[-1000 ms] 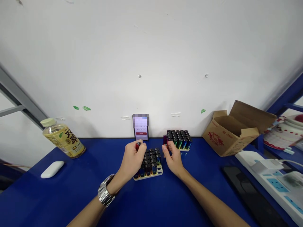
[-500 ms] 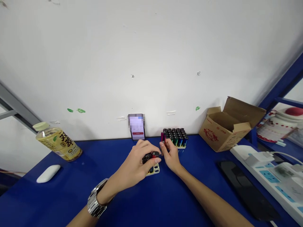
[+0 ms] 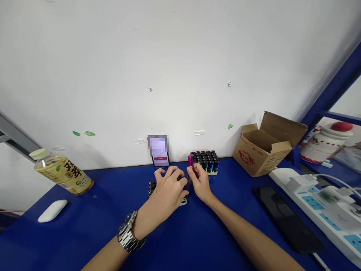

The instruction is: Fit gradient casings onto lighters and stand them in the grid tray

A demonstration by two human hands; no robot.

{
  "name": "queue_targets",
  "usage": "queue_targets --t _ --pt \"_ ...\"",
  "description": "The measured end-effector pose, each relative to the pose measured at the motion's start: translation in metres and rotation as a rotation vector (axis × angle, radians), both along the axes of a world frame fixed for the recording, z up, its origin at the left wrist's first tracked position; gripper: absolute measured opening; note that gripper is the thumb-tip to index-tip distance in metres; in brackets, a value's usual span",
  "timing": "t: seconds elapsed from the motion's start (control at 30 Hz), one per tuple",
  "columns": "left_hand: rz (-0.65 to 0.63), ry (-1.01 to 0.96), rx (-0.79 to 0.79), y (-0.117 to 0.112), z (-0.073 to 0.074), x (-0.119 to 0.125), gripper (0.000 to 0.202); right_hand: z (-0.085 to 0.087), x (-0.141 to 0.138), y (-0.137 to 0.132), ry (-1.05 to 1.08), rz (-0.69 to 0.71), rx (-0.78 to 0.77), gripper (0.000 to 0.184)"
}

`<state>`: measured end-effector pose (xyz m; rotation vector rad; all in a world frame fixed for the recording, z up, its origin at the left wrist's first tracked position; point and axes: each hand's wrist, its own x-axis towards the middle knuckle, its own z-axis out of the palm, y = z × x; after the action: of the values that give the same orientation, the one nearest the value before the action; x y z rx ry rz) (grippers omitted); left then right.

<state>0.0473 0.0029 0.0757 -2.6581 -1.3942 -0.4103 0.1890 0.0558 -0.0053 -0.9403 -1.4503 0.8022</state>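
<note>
My left hand (image 3: 168, 187) is over a pale rack (image 3: 183, 202) of upright black-topped batteries (image 3: 151, 186). Its fingers bend down around a dark battery (image 3: 185, 185) at the rack's right side; the hand hides most of it. To the right, my right hand (image 3: 200, 182) pinches a shiny pink-purple battery (image 3: 190, 161) upright between thumb and fingers. I cannot tell whether a second one is beside it. Just behind that hand stands a second rack, filled with rows of batteries (image 3: 205, 158), green and blue ones along its front.
A phone (image 3: 160, 156) leans on the wall. On the left are a drink bottle (image 3: 63, 171) and a white case (image 3: 52, 210). The right side holds an open cardboard box (image 3: 254, 158), a black phone (image 3: 287, 218) and a power strip (image 3: 316, 205) with plugs and cables.
My left hand has turned over the near rack, uncovering batteries at its left end. The pink-purple battery in my right hand shows more clearly. The whole view has shifted slightly.
</note>
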Motion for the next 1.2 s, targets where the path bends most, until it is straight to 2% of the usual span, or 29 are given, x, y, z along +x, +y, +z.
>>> queue_targets --t 0.2,0.33,0.47,0.53,0.6,0.73,0.83,0.97,1.03,1.2 --pt "0.059 0.067 0.060 0.000 0.000 0.002 0.003 0.000 0.000 0.000 -0.002 0.015 -0.007 0.026" --pt "0.051 0.065 0.085 0.002 -0.004 0.002 0.003 0.002 0.000 -0.001 -0.017 0.020 0.003 0.026" --pt "0.018 0.132 0.118 0.001 -0.007 0.003 0.012 0.003 -0.001 -0.002 -0.023 0.029 0.009 0.026" --pt "0.011 0.165 0.146 -0.002 -0.006 0.004 0.011 0.003 -0.001 -0.002 -0.026 0.029 0.015 0.025" --pt "0.016 0.147 0.169 -0.004 -0.003 0.006 0.020 0.003 0.000 -0.002 -0.028 0.027 0.022 0.025" --pt "0.151 -0.050 0.133 0.002 0.009 0.007 0.031 0.002 0.000 -0.003 -0.030 0.019 0.040 0.024" --pt "0.219 -0.170 0.007 0.015 0.017 0.008 0.038 0.002 0.000 -0.005 -0.052 0.040 0.088 0.021" --pt "0.130 -0.243 -0.177 0.030 0.022 0.013 0.033 0.000 -0.001 -0.006 -0.106 0.098 0.203 0.019" --pt "0.101 -0.343 -0.229 0.031 0.023 0.016 0.029 0.000 -0.001 -0.007 -0.087 0.125 0.224 0.015" --pt "0.037 -0.909 -0.279 0.025 0.026 0.018 0.021 0.002 0.000 -0.007 -0.038 0.191 0.175 0.025"
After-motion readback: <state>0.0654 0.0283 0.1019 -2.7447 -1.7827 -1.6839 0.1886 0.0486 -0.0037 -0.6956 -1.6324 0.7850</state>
